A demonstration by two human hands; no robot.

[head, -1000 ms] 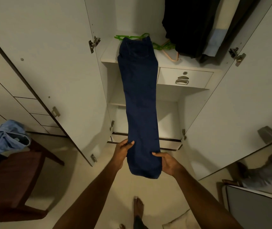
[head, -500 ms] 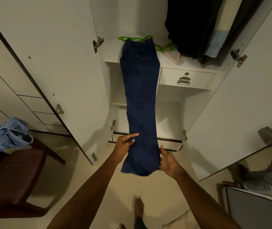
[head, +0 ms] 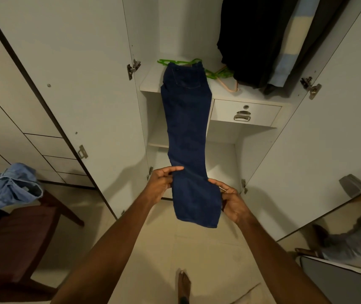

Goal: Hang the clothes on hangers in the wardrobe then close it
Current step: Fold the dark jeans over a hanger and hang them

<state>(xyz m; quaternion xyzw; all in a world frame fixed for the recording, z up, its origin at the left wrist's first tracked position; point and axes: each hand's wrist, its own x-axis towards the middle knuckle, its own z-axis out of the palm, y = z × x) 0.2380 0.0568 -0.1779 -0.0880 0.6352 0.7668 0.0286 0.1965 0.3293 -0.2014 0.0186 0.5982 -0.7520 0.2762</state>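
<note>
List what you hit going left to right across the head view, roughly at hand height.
Light blue garment on the chair → open left wardrobe door → left hand → dark blue jeans → right hand → open right wardrobe door.

Jeans (head: 187, 132) over shelf (head: 151, 84), atop hangers (head: 216, 73), left of drawer (head: 245, 113)

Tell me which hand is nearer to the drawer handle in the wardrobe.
Right. The right hand grips the jeans below and slightly left of the drawer handle; the left hand holds their opposite edge, farther left.
</note>
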